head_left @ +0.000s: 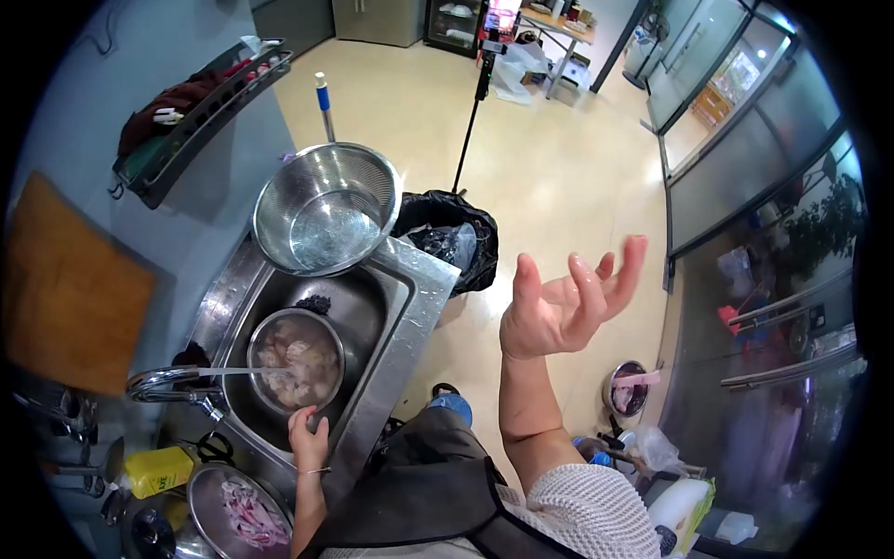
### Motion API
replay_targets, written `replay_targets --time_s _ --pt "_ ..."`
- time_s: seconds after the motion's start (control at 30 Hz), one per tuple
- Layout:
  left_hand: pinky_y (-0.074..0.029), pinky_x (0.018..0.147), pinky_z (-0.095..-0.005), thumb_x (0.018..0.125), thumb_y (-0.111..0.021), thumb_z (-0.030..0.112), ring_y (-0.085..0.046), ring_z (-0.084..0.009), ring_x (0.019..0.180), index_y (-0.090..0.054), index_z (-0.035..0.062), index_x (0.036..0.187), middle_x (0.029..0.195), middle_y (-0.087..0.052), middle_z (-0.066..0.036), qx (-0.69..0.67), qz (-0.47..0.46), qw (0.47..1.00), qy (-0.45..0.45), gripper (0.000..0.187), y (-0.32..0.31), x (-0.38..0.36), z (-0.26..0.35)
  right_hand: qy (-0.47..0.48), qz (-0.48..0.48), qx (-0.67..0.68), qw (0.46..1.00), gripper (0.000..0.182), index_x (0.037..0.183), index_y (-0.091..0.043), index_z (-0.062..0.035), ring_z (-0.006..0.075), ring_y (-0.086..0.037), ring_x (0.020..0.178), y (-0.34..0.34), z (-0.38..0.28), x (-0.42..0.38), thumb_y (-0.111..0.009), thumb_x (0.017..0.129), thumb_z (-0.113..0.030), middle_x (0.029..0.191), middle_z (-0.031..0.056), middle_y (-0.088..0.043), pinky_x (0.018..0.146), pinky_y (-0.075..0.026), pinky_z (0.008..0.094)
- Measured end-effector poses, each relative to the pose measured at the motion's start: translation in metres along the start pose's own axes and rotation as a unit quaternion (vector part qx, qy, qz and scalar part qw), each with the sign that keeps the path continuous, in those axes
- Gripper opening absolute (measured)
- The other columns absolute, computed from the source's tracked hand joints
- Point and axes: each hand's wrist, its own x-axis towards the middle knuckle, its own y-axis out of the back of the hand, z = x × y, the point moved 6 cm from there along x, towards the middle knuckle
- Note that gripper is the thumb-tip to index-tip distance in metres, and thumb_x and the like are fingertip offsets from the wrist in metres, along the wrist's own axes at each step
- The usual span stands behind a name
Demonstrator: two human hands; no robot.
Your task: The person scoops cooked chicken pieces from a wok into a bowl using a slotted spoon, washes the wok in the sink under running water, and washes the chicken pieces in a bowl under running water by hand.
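My left hand (307,436) grips the near rim of a steel bowl (328,349) that sits in the sink (410,279). The bowl holds pale pieces of meat in water, and a thin stream from the tap (163,382) runs into it. My right hand (568,303) is raised in the air over the floor, palm up, wet, fingers spread, holding nothing.
A steel colander (326,207) rests on the sink's far corner. A black rubbish bag (452,238) stands beyond it. A pan of sliced red onion (244,512) and a yellow bottle (158,469) lie near me. A wooden board (70,289) hangs at left.
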Motion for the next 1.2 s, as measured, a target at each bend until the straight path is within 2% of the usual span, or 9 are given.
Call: replay_targets --time_s 0.2,0.33,0.47,0.53,0.6,0.77,0.87,1.07,1.2 --pt "-0.039 0.085 -0.0338 0.067 -0.064 0.007 -0.05 -0.028 0.097 -0.055 0.0015 0.098 0.101 -0.053 -0.014 -0.053 0.009 0.998 0.032 0.032 -0.012 -0.001 0.014 0.136 -0.019 -0.037 0.99 0.046 0.106 -0.034 -0.0142 0.0426 -0.027 0.121 0.027 -0.01 0.025 -0.067 0.074 -0.018 0.116 0.0124 -0.048 0.1 -0.025 0.0437" --pt "-0.037 0.089 -0.0355 0.066 -0.065 0.009 -0.047 -0.0299 0.102 -0.056 0.0028 0.095 0.105 -0.05 -0.015 0.014 0.02 1.0 -0.018 0.031 -0.015 -0.005 0.025 0.153 -0.128 -0.181 0.963 0.045 0.105 -0.031 -0.0145 0.0436 -0.03 0.118 0.024 -0.007 0.028 -0.065 0.076 -0.016 0.108 0.0096 -0.052 0.1 -0.026 0.0466" --pt "-0.037 0.089 -0.0355 0.066 -0.066 0.01 -0.046 -0.031 0.103 -0.058 0.0042 0.091 0.108 -0.048 -0.017 0.013 -0.006 1.0 0.019 0.027 -0.027 -0.011 0.023 0.153 -0.029 -0.09 0.984 0.035 0.099 -0.038 -0.0142 0.0405 -0.036 0.114 0.033 0.006 0.019 -0.065 0.076 -0.019 0.1 0.0074 -0.051 0.097 -0.03 0.0472" --pt "-0.036 0.09 -0.0357 0.065 -0.066 0.01 -0.045 -0.0319 0.104 -0.059 0.005 0.09 0.11 -0.047 -0.018 0.058 0.006 0.998 0.005 0.026 -0.028 -0.014 0.029 0.131 -0.016 -0.09 0.987 0.033 0.095 -0.047 -0.0264 0.035 -0.032 0.112 0.027 0.017 0.017 -0.069 0.072 -0.021 0.104 0.003 -0.042 0.095 -0.027 0.0448" --pt "-0.036 0.09 -0.0359 0.065 -0.066 0.01 -0.044 -0.0322 0.104 -0.059 0.0051 0.089 0.11 -0.046 -0.018 0.059 0.009 0.998 0.02 0.025 -0.03 -0.015 0.027 0.142 -0.034 -0.079 0.986 0.02 0.085 -0.056 -0.0233 0.0371 -0.027 0.116 0.002 0.036 0.015 -0.07 0.071 -0.019 0.117 0.007 -0.038 0.096 -0.023 0.0449" --pt "-0.037 0.088 -0.0359 0.066 -0.065 0.011 -0.046 -0.032 0.103 -0.06 0.0041 0.087 0.109 -0.047 -0.018 0.071 0.015 0.997 0.023 0.022 -0.035 -0.019 0.026 -0.055 -0.157 -0.139 0.976 0.01 0.057 -0.06 -0.015 0.0424 -0.013 0.125 -0.1 0.187 -0.073 -0.069 0.061 -0.014 0.138 0.0122 -0.024 0.091 -0.014 0.0581" --pt "-0.035 0.09 -0.0362 0.066 -0.065 0.01 -0.044 -0.0337 0.104 -0.059 0.0035 0.087 0.11 -0.046 -0.02 0.054 0.005 0.995 0.088 0.022 -0.037 -0.025 0.017 -0.018 -0.176 -0.143 0.974 0.011 0.055 -0.059 -0.0158 0.0418 -0.011 0.126 -0.107 0.198 -0.09 -0.068 0.061 -0.014 0.138 0.0109 -0.026 0.091 -0.012 0.0593" --pt "-0.037 0.088 -0.0362 0.066 -0.064 0.009 -0.045 -0.0336 0.102 -0.059 0.0034 0.087 0.109 -0.046 -0.019 0.085 0.005 0.993 0.077 0.023 -0.036 -0.029 0.021 -0.009 -0.23 -0.144 0.962 0.02 0.05 -0.051 -0.0153 0.0396 -0.014 0.128 -0.127 0.211 -0.125 -0.068 0.06 -0.015 0.134 0.0055 -0.034 0.09 -0.01 0.0631" --pt "-0.037 0.088 -0.0366 0.066 -0.064 0.009 -0.045 -0.0335 0.102 -0.059 0.0034 0.087 0.108 -0.046 -0.019 0.087 0.004 0.993 0.082 0.023 -0.033 -0.028 0.02 0.078 -0.308 -0.154 0.935 0.017 0.052 -0.052 -0.0167 0.0349 -0.015 0.129 -0.141 0.216 -0.143 -0.065 0.062 -0.014 0.134 0.0011 -0.035 0.093 -0.004 0.0621"
